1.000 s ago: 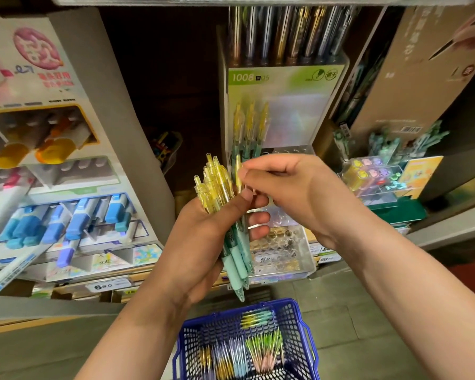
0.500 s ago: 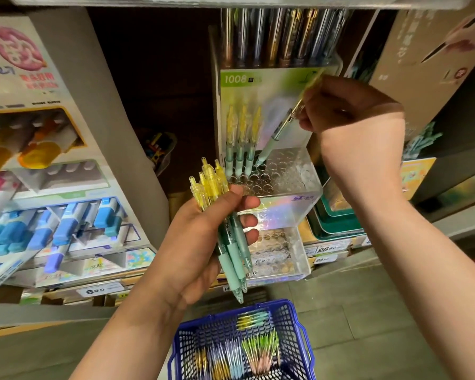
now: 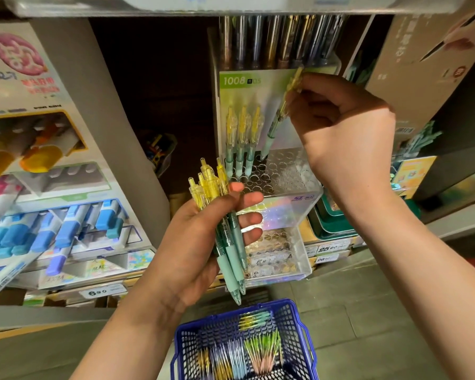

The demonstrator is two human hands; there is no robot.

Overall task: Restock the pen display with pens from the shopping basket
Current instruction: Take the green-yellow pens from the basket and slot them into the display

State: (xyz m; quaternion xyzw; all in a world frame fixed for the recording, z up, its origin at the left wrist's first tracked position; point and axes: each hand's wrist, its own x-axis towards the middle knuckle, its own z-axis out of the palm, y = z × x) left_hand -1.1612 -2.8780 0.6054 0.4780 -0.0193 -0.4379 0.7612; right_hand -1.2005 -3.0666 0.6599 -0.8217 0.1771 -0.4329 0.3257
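A bundle of yellow-topped, green-barrelled pens [image 3: 217,204] is held upright in the left hand [image 3: 195,242], the grip clamped around the barrels. One matching pen [image 3: 275,126] is pinched near its top in the grip of the right hand [image 3: 340,138]. It is tilted, and its tip is apparently set at a hole in the clear pen display [image 3: 280,215], just beside three pens [image 3: 242,138] standing at the back left corner. More pens are seen in the blue shopping basket [image 3: 294,308] below.

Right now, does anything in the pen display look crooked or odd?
Only the pen pinched by the right hand leans, tip down beside three upright pens. Nothing else stands out.
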